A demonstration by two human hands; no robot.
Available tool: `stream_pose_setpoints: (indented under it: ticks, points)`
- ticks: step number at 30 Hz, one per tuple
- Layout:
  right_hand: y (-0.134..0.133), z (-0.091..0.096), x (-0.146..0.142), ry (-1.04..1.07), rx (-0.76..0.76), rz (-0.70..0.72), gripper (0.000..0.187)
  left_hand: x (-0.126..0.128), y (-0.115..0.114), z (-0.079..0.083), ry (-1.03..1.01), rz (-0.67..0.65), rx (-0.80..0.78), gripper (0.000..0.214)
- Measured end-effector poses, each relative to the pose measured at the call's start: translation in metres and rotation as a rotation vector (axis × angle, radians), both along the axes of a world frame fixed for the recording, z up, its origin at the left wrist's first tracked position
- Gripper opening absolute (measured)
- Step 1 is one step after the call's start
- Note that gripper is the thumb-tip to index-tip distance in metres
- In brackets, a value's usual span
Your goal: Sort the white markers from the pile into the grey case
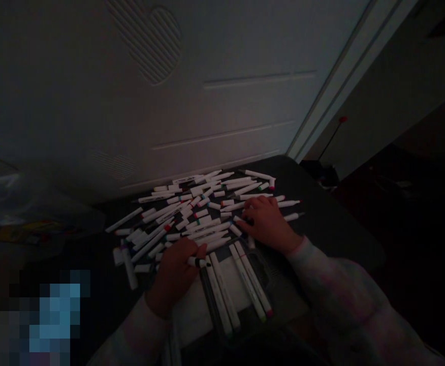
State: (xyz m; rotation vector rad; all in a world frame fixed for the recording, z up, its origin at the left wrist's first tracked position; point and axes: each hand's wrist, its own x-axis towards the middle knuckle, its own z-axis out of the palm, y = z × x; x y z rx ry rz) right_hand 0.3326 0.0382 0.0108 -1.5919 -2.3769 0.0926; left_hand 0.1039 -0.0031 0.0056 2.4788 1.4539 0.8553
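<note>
In the dim head view, my left hand is closed around an uncapped marker, whose dark tip points right. My right hand reaches into a pile of white markers and loose caps, its fingers bent down over the pieces at the pile's right side. Whether those fingers grip a cap is too dark to see. Below the hands lies a clear plastic case with several capped markers laid lengthwise in it, in two pairs. A white sheet or panel shows beside and under them.
The pile rests on a dark tabletop against a pale panelled door. At the left is a transparent plastic bag with a yellow packet inside. A thin stick with a red end stands beyond the table's right corner.
</note>
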Motion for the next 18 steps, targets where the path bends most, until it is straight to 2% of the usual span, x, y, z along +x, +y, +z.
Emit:
stream_pose_setpoints:
  ticks: [4, 7, 13, 18]
  points:
    - [0.001, 0.003, 0.001, 0.108, 0.005, -0.02, 0.023, 0.0, -0.001, 0.001, -0.021, 0.007, 0.024, 0.034]
    - [0.003, 0.005, 0.005, 0.338, -0.033, -0.084, 0.024, -0.001, -0.001, 0.0, -0.028, -0.001, 0.036, 0.034]
    - [0.004, 0.008, 0.007, 1.053, -0.381, -0.165, 0.027, -0.001, -0.001, -0.002, -0.019, 0.003, 0.03, 0.035]
    - [0.002, 0.017, 0.005, 1.494, -0.661, -0.184, 0.04, 0.0, -0.001, 0.0, -0.009, -0.007, 0.041, 0.035]
